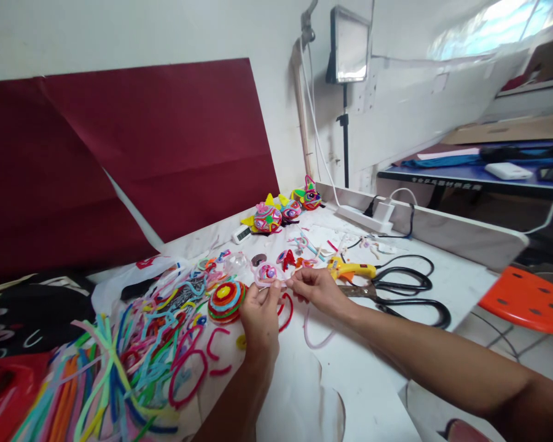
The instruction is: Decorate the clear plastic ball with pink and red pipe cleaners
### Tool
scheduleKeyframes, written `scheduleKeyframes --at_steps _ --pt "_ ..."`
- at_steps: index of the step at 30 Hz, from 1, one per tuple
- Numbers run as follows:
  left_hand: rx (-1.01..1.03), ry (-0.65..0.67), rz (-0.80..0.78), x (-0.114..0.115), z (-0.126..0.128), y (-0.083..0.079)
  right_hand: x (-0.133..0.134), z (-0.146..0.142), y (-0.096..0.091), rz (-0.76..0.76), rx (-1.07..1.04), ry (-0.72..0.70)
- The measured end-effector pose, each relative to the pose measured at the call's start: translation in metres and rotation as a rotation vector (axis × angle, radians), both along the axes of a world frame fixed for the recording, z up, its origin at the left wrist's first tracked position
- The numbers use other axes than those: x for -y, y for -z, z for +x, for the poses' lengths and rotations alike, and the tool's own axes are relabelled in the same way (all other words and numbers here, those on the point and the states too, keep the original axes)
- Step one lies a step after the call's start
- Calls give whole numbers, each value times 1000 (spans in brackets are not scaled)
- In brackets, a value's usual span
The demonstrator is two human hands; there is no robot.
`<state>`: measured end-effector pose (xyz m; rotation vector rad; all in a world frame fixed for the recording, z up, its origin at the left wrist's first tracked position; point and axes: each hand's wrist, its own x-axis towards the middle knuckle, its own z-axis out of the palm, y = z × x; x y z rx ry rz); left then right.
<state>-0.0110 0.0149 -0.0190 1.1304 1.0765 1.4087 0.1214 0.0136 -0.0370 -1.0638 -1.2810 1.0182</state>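
A small coil of pink and purple pipe cleaner sits at the fingertips of my left hand, which is pinched on its lower edge. My right hand is closed in a pinch just to the right, on a pale pink strand that seems to run from the coil. A round, striped coiled disc in red, blue, green and yellow lies against the left side of my left hand. Below my hands, a red curved pipe cleaner rests on the white table.
Loose pipe cleaners are heaped at left. Right of my hands lie a yellow glue gun and large black-handled scissors. Several colourful fish-like figures stand at the back near a power strip. An orange stool is at right.
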Motion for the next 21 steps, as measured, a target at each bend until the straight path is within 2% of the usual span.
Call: scheduleKeyframes --at_steps 11,21 --pt "25 17 9 -1 1 4 0 -2 -1 2 -37 -40" --pt "116 27 -36 -6 -6 -10 4 1 -9 47 -45 -61"
